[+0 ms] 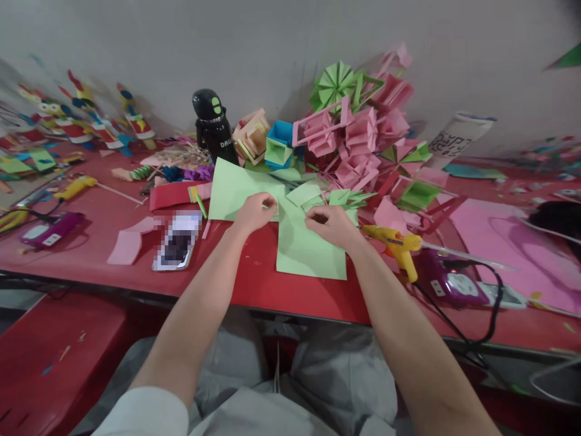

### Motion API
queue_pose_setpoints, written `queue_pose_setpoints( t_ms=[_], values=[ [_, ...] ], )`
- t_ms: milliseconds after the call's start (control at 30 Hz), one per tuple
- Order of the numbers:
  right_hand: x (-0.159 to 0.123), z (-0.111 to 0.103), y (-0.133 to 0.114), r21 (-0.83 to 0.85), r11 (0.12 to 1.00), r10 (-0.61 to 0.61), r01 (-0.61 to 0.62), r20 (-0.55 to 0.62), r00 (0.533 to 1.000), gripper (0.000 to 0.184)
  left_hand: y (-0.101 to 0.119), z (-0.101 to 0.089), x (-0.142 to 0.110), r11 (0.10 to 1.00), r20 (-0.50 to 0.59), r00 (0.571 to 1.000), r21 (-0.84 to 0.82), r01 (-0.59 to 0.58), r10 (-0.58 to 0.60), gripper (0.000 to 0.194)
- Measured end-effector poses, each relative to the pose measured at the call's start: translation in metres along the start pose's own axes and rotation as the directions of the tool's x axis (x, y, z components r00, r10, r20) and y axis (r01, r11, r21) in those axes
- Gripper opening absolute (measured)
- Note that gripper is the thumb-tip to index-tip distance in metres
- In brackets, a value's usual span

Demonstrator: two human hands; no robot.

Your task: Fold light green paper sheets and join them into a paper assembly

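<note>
near green sheet (pixel 311 257): flat on the red table (pixel 254 290), in front of the lap.
left green sheet (pixel 229 194): beside it, under the left hand.
left hand (pixel 258 212): fingers curled towards the thumb; i cannot tell whether they pinch paper.
right hand (pixel 330 224): over the near green sheet, fingers bent, a gap showing at the thumb; i cannot tell whether the tips hold anything.
paper handling: i'd favour light fingertips, edges squared before any crease, wrists off loose sheets, since thin paper probably skids.
glue gun (pixel 402 245): beside the right forearm (pixel 394 303); i'd give it room, as it may be hot.
beyond: pink paper pile (pixel 358 130), black bottle (pixel 215 130).
</note>
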State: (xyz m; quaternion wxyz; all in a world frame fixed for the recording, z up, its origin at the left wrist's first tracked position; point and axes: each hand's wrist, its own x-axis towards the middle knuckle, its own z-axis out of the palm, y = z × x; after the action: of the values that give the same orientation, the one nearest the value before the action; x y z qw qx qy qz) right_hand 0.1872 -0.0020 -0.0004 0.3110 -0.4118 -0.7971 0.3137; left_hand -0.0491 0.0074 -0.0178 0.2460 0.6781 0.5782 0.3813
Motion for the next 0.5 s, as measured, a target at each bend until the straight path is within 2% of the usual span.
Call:
queue_pose_setpoints(
  t_ms=[67, 133, 200, 300, 500],
  values=[
    [0.002, 0.001, 0.002, -0.002, 1.0, 0.002, -0.002, -0.008, 1.0, 0.014, 0.0, 0.004, 0.004, 0.957, 0.038, 0.996, -0.276, 0.088, -0.081, 0.009],
    [0.004, 0.002, 0.004, -0.001, 1.0, 0.014, -0.014, -0.008, 1.0, 0.015, 0.002, 0.007, 0.007, 0.831, 0.099, 0.982, -0.522, 0.191, -0.163, 0.01],
    [0.005, 0.002, 0.006, 0.002, 1.0, 0.028, -0.028, -0.001, 1.0, 0.015, 0.005, 0.008, 0.008, 0.718, 0.137, 0.969, -0.652, 0.243, -0.204, 0.012],
    [0.005, 0.003, 0.006, 0.02, 0.998, 0.051, -0.051, 0.009, 0.999, 0.016, 0.009, 0.007, 0.007, 0.656, 0.125, 0.967, -0.715, 0.243, -0.223, 0.014],
    [0.005, 0.003, 0.004, 0.057, 0.994, 0.089, -0.09, 0.024, 0.996, 0.016, 0.01, 0.006, 0.005, 0.652, 0.085, 0.977, -0.733, 0.195, -0.197, 0.016]
  ],
)
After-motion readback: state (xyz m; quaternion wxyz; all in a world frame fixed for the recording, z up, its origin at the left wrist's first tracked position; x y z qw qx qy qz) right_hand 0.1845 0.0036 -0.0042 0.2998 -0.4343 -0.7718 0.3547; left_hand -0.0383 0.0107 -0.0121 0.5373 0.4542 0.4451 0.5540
